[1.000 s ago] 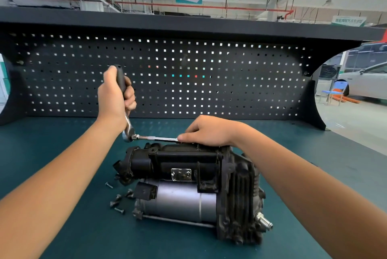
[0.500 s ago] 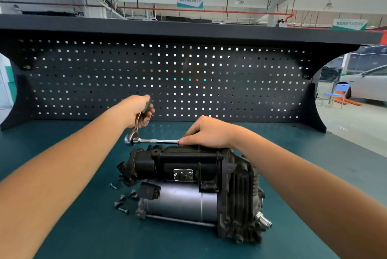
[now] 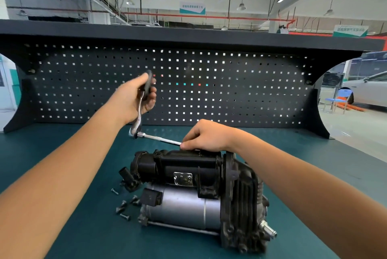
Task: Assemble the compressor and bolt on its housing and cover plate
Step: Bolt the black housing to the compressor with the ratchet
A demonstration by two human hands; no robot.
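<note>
Left hand [image 3: 130, 101] grips chrome ratchet [image 3: 138, 116]; right hand [image 3: 208, 137] pinches its thin extension [image 3: 162, 139]

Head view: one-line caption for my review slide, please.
Bolting the compressor: left hand holds the ratchet handle, right hand pinches its extension bar; loose bolts lie on the bench.

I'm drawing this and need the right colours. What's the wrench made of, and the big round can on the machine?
The wrench looks like polished steel: it glints bright silver. Its handle looks black, perhaps rubber or plastic; it is blurred. The round can looks like brushed grey metal, with a dull sheen, maybe aluminium or steel.
</note>
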